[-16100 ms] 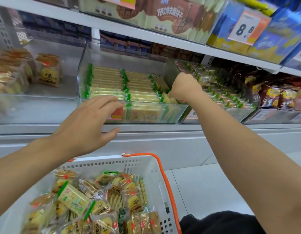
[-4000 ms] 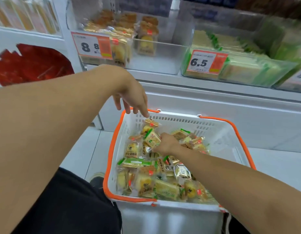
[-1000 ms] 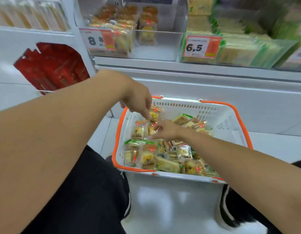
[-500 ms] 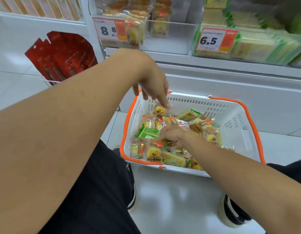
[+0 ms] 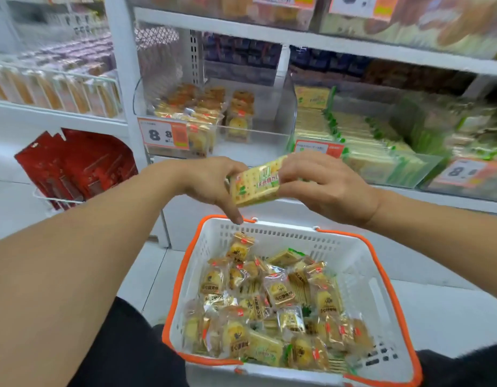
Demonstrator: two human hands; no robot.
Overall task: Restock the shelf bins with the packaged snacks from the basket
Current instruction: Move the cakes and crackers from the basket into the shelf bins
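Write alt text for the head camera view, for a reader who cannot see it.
Both hands, left hand and right hand, hold a green-and-yellow cracker pack above a white basket with orange trim, filled with wrapped snacks. Behind stand clear shelf bins: one of yellow pastries, one of matching green cracker packs.

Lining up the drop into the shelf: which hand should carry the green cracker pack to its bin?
Probably the right hand. It grips the cracker pack on the side nearer the green cracker bin, up and to the right. The left hand would have to cross over.
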